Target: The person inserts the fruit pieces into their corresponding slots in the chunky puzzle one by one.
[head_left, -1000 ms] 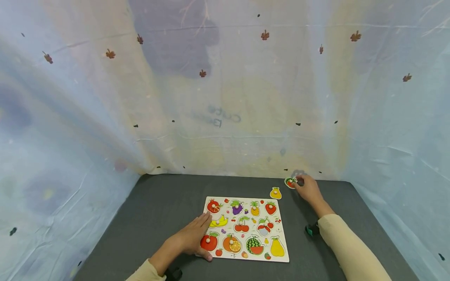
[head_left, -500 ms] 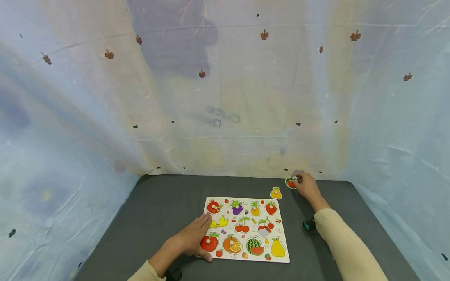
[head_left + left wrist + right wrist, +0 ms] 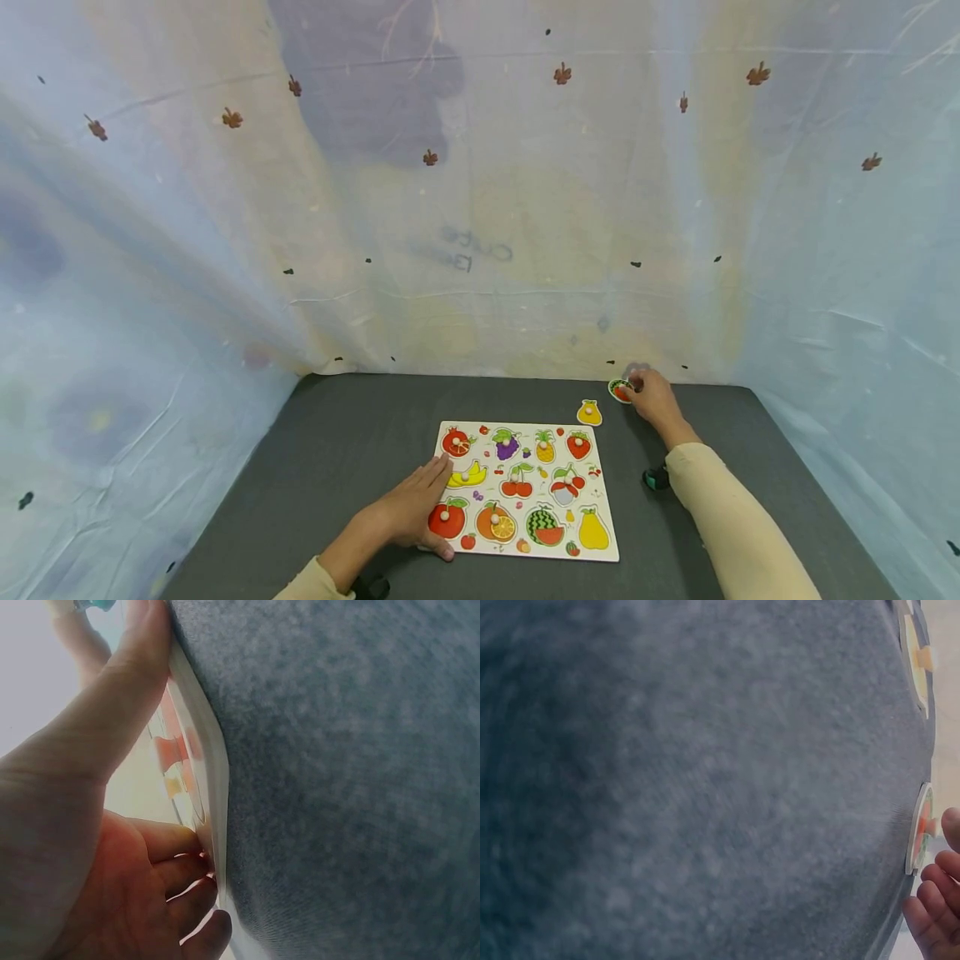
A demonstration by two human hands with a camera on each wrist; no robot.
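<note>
My left hand (image 3: 412, 508) rests against the left side of a white fruit puzzle board (image 3: 502, 542), its fingers on the left edge and its thumb by the front left corner. Fruit pictures cover the board; several carry knobs. The watermelon (image 3: 544, 527) and pear (image 3: 593, 528) spots at the front show no knob. Near the table's far edge, my right hand (image 3: 654, 398) is beside a watermelon puzzle piece (image 3: 618, 390), which lies flat. In the right wrist view, thumb and loosely bent fingers are close to its knob (image 3: 931, 826), without a clear grip.
A pear puzzle piece (image 3: 589, 412) lies between the board's far right corner and the watermelon piece. Dark grey cloth (image 3: 360, 433) covers the table. A pale patterned curtain (image 3: 480, 208) hangs behind it and on both sides.
My right forearm and sleeve have shifted slightly to the left, while that hand stays beside the watermelon piece. My left hand, the board and the pieces have barely moved.
</note>
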